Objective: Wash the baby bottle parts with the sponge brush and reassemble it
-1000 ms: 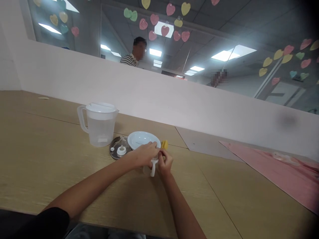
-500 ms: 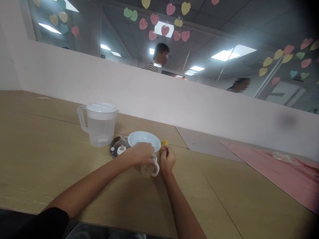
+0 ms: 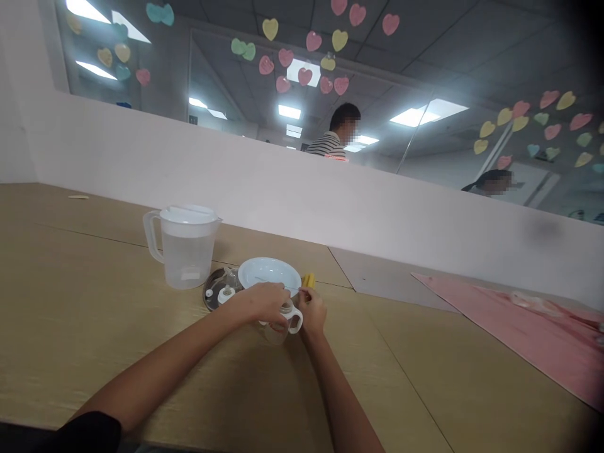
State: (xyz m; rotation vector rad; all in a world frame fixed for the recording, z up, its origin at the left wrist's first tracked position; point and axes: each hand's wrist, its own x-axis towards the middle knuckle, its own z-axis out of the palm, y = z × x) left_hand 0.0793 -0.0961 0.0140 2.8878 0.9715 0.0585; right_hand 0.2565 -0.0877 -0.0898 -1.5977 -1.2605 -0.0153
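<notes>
My left hand (image 3: pixel 268 301) is closed around a clear baby bottle (image 3: pixel 277 332) with a white side handle and red markings. The bottle's mouth is uncovered, and its far side is hidden by my fingers. To its right, my right hand (image 3: pixel 312 309) pinches a yellow sponge brush (image 3: pixel 308 280) just beside the bowl's rim. A thin pale stick, seemingly its handle, runs left from my fingertips across the bowl. The light-blue bowl (image 3: pixel 250 272) sits right behind both hands. Beside it, a round metal tray (image 3: pixel 207 301) carries a white bottle collar with teat (image 3: pixel 226 295) and other small parts.
A lidded translucent pitcher (image 3: pixel 189 258), partly filled with clear liquid, stands left of the tray. A pink mat (image 3: pixel 509 333) lies on the right of the wooden table (image 3: pixel 141 327). The white wall (image 3: pixel 264 195) bounds the back; two people show through the glass above.
My left hand has shifted slightly on the bottle, so its mouth and red markings now show. The yellow sponge brush stands more upright. The view has tilted up a little.
</notes>
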